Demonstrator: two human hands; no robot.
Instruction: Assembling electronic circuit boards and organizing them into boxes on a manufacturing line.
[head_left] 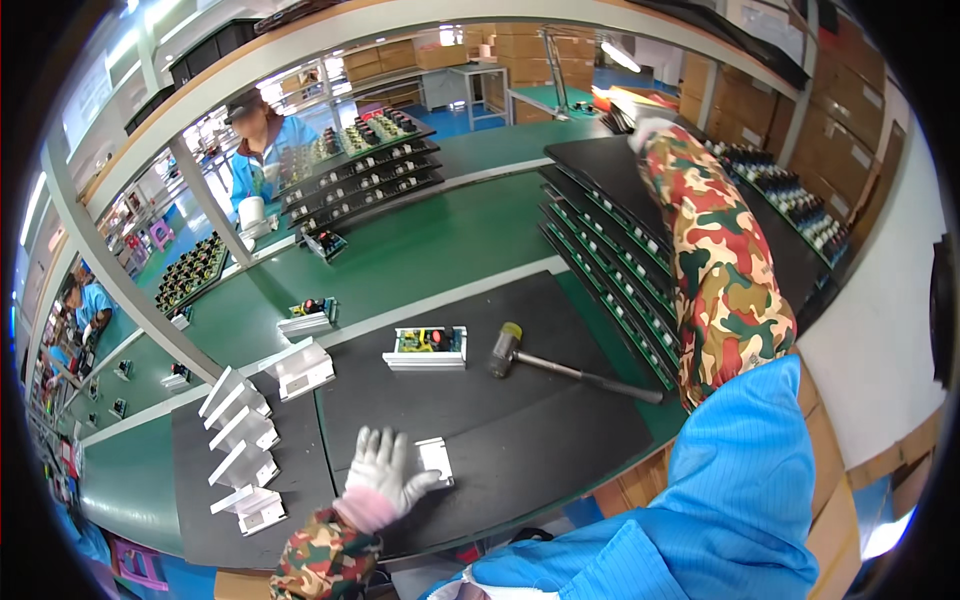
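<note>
My left hand point(378, 478), in a pale glove, lies with its fingers stretched out over the black mat point(520, 430). Its thumb is at the lower edge of a small silver metal bracket point(436, 458). Farther off on the mat, a circuit board in a silver metal bracket point(426, 346) stands beside a mallet point(505, 350) with a dark handle. My right arm, in a camouflage sleeve, reaches far over the stacked black trays. At their back edge is my gloved right hand point(655, 130), near some papers point(640, 105); its fingers do not show clearly.
Several L-shaped metal brackets point(245, 435) line the mat's left side. Behind the mat runs a green conveyor belt point(420, 235) carrying board assemblies point(308, 314). Stacked trays of boards point(610, 260) stand at right. Across the belt, a person in blue point(270, 140) is beside more stacked trays point(360, 165).
</note>
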